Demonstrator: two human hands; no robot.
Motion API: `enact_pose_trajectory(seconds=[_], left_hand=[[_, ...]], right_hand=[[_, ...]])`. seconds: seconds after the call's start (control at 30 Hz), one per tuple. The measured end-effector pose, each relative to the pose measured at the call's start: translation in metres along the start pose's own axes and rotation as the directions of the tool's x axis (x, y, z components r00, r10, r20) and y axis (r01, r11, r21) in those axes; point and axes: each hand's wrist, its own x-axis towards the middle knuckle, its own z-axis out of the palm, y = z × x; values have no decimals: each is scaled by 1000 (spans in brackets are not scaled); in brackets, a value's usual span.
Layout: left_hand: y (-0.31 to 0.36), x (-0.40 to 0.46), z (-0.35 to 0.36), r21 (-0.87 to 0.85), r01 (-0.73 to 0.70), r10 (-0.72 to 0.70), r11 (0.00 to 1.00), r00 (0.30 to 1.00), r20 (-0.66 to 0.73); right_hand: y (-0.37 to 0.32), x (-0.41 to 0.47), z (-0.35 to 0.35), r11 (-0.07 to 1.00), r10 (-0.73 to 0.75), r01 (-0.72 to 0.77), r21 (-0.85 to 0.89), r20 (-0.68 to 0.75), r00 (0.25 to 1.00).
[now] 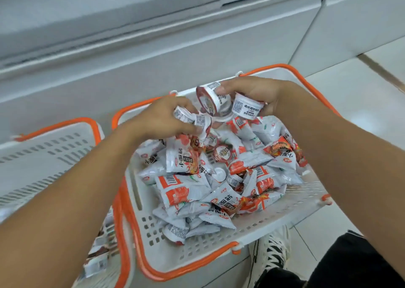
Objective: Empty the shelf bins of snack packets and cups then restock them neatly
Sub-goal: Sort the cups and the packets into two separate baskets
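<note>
I judge the sorting barely half done: my left hand (162, 121) and right hand (254, 92) each grip cups (213, 101) at the basket's (197, 250) twelve o'clock, over a heap of packets (197, 191) left inside.

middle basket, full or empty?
Partly full. Snack packets and a few cups are heaped in the basket; bare floor shows at its near edge.

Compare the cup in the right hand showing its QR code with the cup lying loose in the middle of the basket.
The held cup lies on its side in the right hand, its wall facing the camera; the loose cup lies among the packets, its printed lid facing up. Both are small white cups.
</note>
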Motion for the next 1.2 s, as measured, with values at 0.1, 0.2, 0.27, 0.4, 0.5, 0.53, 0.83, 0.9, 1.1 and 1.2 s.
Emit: enact_pose_trajectory(seconds=[0.1,0.2,0.27,0.4,0.5,0.53,0.83,0.9,1.1,1.2], left_hand=[[-20,-53,-64,-99,101,-106,990,993,-48],[-74,-114,-110,-137,293,-310,946,942,-129],[-121,-151,-124,-144,418,-439,897,883,-169],[-206,-202,-111,-145,621,-632,770,774,-46],[-253,-223,-91,-23,750,-750,660,661,10],[-268,-228,-86,5,777,-777,630,630,10],[-257,-201,-121,-143,684,-698,715,688,-197],[-222,-185,-135,-254,563,-618,786,708,-343],[-55,-109,-98,-227,-49,-75,973,859,-507],[18,-63,-12,152,-196,226,969,950,-214]], right_hand=[[-34,1,62,980,-80,73,187,34,996],[-40,22,147,983,-52,34,180,96,994],[-29,43,206,1000,16,-15,-15,98,995],[5,72,314,915,108,-87,-394,31,994],[38,103,361,877,209,-226,-424,-89,974],[51,114,370,875,252,-281,-393,-125,960],[51,130,382,888,359,-344,306,8,933],[13,100,350,980,187,-190,65,50,981],[-85,-21,129,690,-14,-75,-720,-117,993],[-28,-17,50,313,317,-388,-867,-290,903]])
